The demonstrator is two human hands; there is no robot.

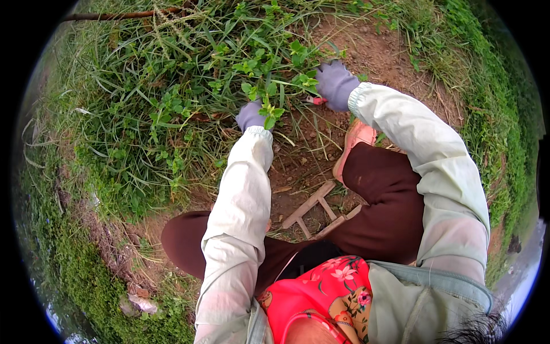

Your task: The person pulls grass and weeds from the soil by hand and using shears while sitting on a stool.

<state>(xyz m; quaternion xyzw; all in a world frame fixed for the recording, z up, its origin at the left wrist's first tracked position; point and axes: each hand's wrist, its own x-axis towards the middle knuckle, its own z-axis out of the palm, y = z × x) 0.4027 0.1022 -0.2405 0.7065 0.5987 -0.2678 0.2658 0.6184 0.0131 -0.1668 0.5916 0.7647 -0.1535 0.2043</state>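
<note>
Grey-purple gloves cover both hands. My left hand (250, 115) is down among the leafy weeds (269, 112). Leaves and stems hide its fingers, so whether they grip any stems cannot be told. My right hand (336, 86) is closed at the edge of the weeds, over bare soil. From its near side sticks out the red end of a hand tool (317, 100), with a bit of metal beside it. The rest of that tool is hidden by the hand and leaves. Dense long-bladed grass (172, 107) spreads ahead and to the left.
A low wooden frame, seemingly a stool's (308, 205), lies between my legs, near a pink shoe (359, 137). A brown stick (124, 15) crosses the grass at the far left. Bare reddish soil (369, 51) reaches ahead on the right. Pale litter (143, 303) lies at the lower left.
</note>
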